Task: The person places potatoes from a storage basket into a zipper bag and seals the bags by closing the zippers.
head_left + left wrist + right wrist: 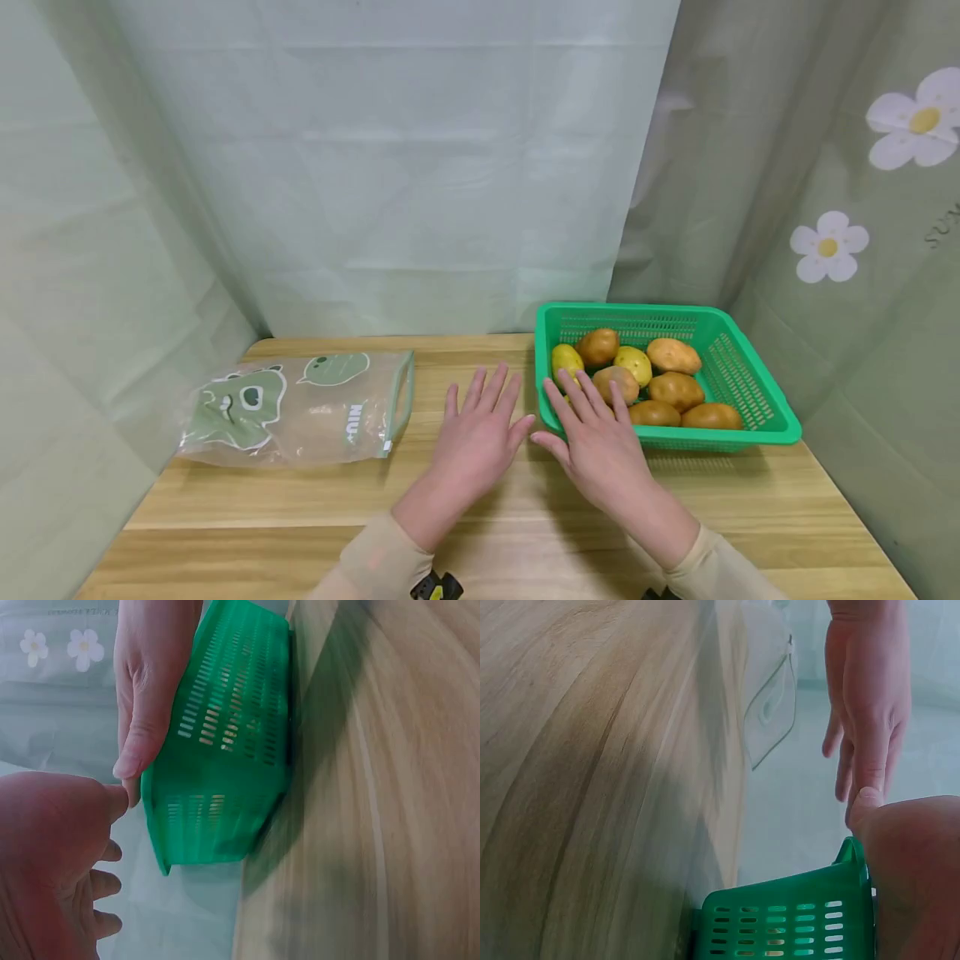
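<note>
My left hand point(477, 435) hovers over the table with its fingers spread, palm down, holding nothing. Beside it, my right hand point(602, 446) is also spread flat, its fingers over the front left corner of a green plastic basket point(765, 379). The thumbs point at each other and lie close together. Several potatoes point(676, 390) sit in the basket, some brown and some yellowish, a few partly hidden by my right fingers. To the left of my hands a clear zip bag point(315, 412) with a green cartoon print lies on its side, its mouth facing right.
The wooden table point(300, 517) carries the bag at left and the basket at right. A pale curtain point(420, 167) hangs behind it, and more cloth with white flowers point(829, 247) stands close along the right side.
</note>
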Demonstrator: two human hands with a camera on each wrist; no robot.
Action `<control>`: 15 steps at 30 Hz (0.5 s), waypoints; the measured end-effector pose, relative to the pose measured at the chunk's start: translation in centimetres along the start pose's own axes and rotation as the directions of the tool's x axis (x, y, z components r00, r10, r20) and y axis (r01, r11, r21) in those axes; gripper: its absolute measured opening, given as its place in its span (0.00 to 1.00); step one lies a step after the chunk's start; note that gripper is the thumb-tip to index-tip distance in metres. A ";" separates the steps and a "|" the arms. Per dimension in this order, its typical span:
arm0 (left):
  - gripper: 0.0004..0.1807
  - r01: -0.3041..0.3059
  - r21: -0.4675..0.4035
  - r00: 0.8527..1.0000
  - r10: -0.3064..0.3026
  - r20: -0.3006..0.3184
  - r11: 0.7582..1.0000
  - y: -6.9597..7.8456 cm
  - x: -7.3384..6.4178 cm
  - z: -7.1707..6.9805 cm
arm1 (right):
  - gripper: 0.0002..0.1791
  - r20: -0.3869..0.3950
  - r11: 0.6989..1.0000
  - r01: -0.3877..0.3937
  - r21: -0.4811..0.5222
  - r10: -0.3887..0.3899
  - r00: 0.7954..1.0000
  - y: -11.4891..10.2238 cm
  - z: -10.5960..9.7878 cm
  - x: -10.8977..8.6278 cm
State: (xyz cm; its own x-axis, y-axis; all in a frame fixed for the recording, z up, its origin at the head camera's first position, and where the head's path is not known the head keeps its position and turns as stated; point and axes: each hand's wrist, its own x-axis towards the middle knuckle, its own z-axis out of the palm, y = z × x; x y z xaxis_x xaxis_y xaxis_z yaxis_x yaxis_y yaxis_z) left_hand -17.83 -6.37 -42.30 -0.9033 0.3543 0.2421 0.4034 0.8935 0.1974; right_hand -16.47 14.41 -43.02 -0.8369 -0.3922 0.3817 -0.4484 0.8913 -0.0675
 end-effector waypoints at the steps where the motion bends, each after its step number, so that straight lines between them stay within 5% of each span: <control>1: 0.37 -0.002 -0.004 1.000 0.002 0.004 1.000 0.2 0.1 0.1 | 0.44 0.000 1.000 0.002 -0.005 -0.002 1.000 0.0 0.0 0.0; 15: 0.30 -0.022 -0.002 1.000 0.022 0.004 1.000 1.4 0.4 0.9 | 0.40 0.024 0.999 0.016 -0.043 -0.015 1.000 0.5 -0.2 -0.3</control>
State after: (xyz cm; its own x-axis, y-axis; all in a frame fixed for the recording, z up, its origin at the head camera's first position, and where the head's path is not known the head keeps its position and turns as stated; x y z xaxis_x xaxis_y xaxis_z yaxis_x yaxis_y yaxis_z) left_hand -17.71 -4.77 -42.75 -0.8946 0.3755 0.2423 0.4238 0.8849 0.1934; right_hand -16.34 14.99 -42.96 -0.8375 -0.4106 0.3605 -0.4477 0.8939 -0.0222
